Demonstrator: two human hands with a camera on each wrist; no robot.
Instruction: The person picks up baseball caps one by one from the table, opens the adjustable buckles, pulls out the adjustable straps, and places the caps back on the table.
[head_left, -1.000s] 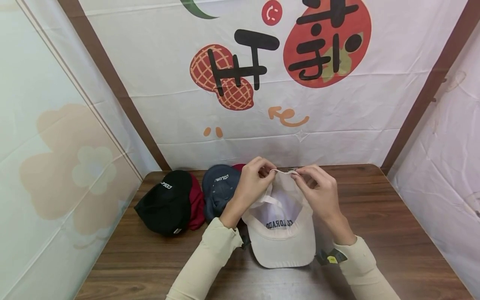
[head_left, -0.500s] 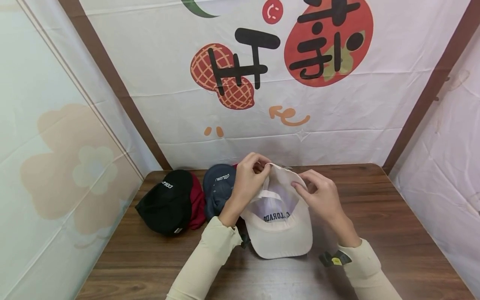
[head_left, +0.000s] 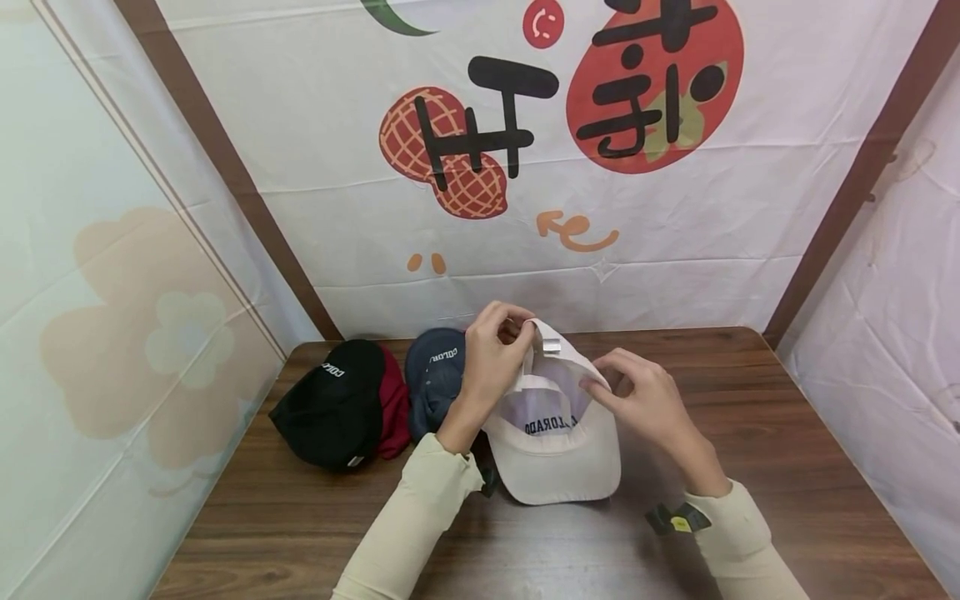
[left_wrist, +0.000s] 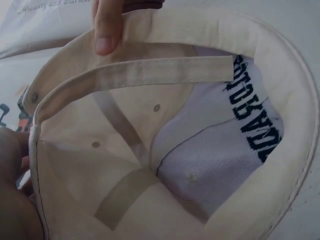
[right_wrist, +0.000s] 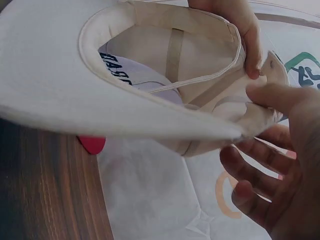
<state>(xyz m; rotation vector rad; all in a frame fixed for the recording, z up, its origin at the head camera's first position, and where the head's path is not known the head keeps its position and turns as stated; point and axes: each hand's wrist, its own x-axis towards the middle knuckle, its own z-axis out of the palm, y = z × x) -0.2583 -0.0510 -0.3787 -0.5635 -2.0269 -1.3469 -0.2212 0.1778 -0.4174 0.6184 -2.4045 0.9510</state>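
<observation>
Above the table, both hands hold a cream baseball cap upside down, its brim toward me. Dark COLORADO stitching shows reversed inside the front. My left hand pinches the back edge of the opening. Near that hand, a small silvery buckle shows on the rim. With thumb and fingers, my right hand grips the right side of the rim. In the left wrist view, a cloth strap reaches across the opening with one end loose. The right wrist view shows the right thumb over the cap's edge.
A black cap with a dark red one behind it lies at the table's left. Beside them sits a navy cap, partly hidden by the left hand. The wooden table meets a printed cloth wall behind.
The right hand has moved right and down along the rim, away from the left hand. The left hand has risen slightly, and the cap has tilted and shifted up, bringing the buckle into view.
</observation>
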